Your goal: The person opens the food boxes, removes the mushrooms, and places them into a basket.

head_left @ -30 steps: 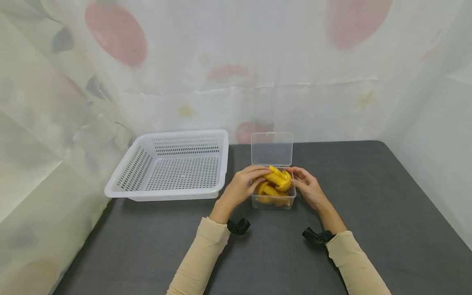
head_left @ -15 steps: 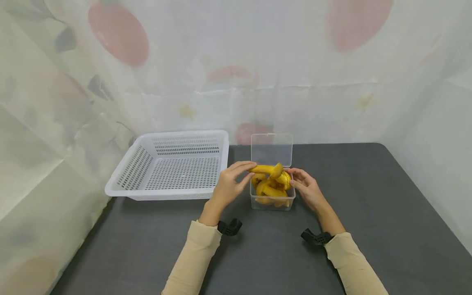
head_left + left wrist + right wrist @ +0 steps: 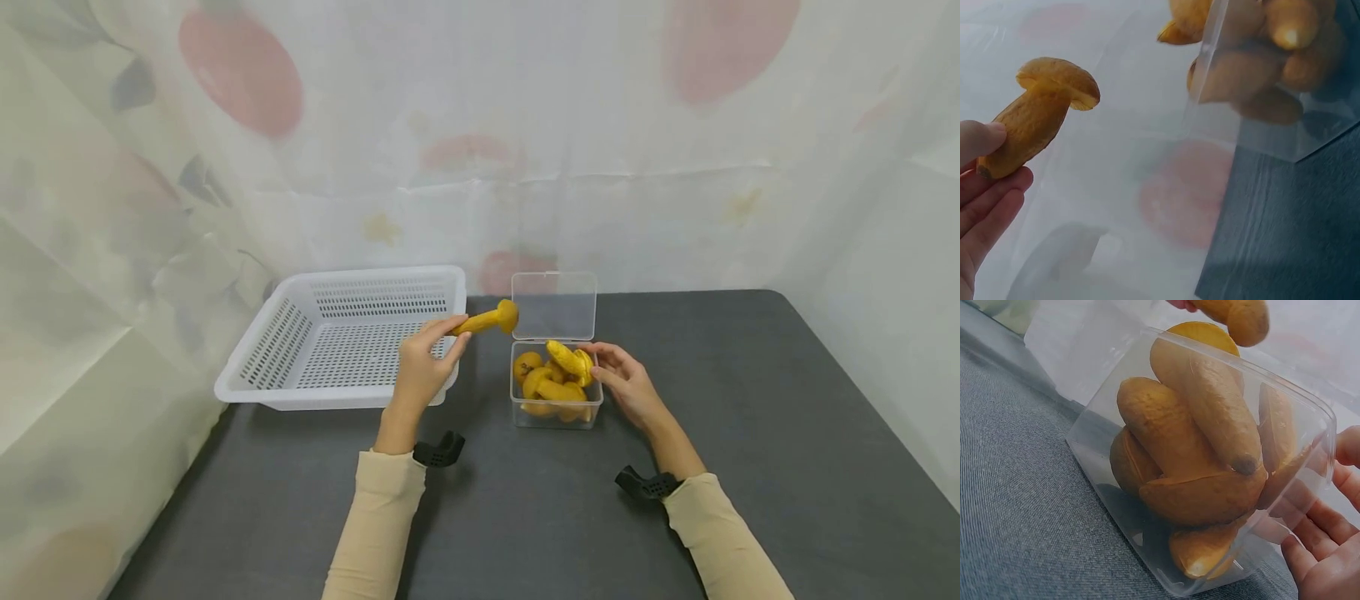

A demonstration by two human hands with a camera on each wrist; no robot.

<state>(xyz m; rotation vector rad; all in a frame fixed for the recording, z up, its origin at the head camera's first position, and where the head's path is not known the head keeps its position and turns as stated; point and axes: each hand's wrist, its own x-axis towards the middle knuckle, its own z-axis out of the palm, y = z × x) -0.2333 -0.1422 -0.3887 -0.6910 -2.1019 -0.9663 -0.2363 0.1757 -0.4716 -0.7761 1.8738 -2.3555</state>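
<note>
In the head view my left hand (image 3: pixel 422 367) pinches a yellow-brown mushroom (image 3: pixel 491 318) by its stem, between the white basket and a clear plastic box (image 3: pixel 557 414). The left wrist view has thumb and fingers at the stem's lower end, the mushroom's cap (image 3: pixel 1063 80) pointing away from them. Several more mushrooms (image 3: pixel 551 385) lie heaped in the box, one of them (image 3: pixel 567 358) leaning high near its right rim. My right hand (image 3: pixel 626 385) holds the box at its right side; in the right wrist view fingers (image 3: pixel 1329 528) lie along the outer wall.
A white perforated basket (image 3: pixel 341 398) stands left of the box on the dark grey table (image 3: pixel 517 517). The box's hinged clear lid (image 3: pixel 553 306) stands raised at the back. Behind hangs a pale patterned sheet (image 3: pixel 600 225).
My left hand has drawn a mushroom out of the box and carried it up and left, towards the basket. The right hand has stayed at the box.
</note>
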